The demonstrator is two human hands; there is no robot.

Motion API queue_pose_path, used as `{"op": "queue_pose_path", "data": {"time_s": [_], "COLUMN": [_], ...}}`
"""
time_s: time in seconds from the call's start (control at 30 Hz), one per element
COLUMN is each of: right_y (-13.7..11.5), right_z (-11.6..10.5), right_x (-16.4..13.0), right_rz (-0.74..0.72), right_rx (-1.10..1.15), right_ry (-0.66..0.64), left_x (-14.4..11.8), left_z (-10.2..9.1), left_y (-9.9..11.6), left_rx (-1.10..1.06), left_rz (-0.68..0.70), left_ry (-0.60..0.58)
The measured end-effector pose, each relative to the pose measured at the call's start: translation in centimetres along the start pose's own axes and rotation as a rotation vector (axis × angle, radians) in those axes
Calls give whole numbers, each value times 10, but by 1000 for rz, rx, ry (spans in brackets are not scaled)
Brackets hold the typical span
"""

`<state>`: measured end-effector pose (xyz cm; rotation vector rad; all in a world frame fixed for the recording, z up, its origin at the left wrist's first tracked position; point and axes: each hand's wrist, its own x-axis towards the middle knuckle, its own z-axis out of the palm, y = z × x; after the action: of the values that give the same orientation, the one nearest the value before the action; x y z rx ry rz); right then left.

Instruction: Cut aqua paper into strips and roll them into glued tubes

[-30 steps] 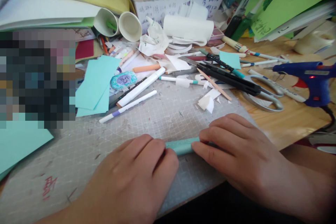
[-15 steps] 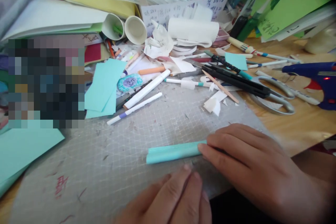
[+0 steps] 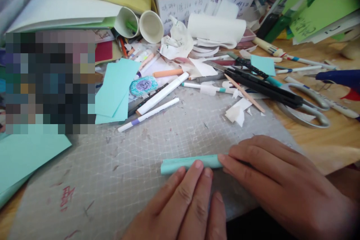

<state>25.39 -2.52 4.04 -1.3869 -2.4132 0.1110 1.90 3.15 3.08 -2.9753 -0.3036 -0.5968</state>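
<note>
A rolled strip of teal paper [image 3: 185, 162] lies on the grey gridded cutting mat [image 3: 118, 172] near its front edge. My right hand [image 3: 270, 176] lies flat over the roll's right end, fingers pressing it onto the mat. My left hand [image 3: 185, 206] comes up from the bottom edge, its fingertips touching the roll's near side around the middle. The roll's left end shows free. Neither hand has the roll wrapped in a grip.
Behind the mat lie white markers [image 3: 161, 93], teal paper sheets [image 3: 115, 88], paper scraps [image 3: 237, 110], large scissors [image 3: 295, 101], two tipped paper cups [image 3: 139, 24] and a white paper roll [image 3: 216, 28]. A blue glue gun [image 3: 340, 77] sits at the right edge. A blurred patch covers the left.
My left hand left the roll's left end, drew back toward me, then came forward to touch the roll's near side. The roll's left part is now uncovered. The right hand stayed.
</note>
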Motion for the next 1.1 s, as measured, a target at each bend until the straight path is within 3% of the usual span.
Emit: {"op": "queue_pose_path", "data": {"time_s": [0.27, 0.5, 0.67, 0.87, 1.1], "right_y": [-1, 6, 6, 10, 19], "right_z": [-3, 2, 7, 8, 11], "right_x": [8, -4, -9, -16, -23], "right_rz": [17, -36, 51, 52, 29], "right_rx": [11, -39, -29, -54, -40], "right_ry": [14, -39, -74, -97, -24], "left_x": [0, 2, 2, 3, 6], "left_z": [1, 0, -1, 2, 4], "left_y": [-2, 0, -1, 1, 4], "left_rx": [-52, -67, -57, -31, -53], "left_rz": [-19, -57, -29, -20, -142], "left_ry": [-45, -55, -61, -63, -40]}}
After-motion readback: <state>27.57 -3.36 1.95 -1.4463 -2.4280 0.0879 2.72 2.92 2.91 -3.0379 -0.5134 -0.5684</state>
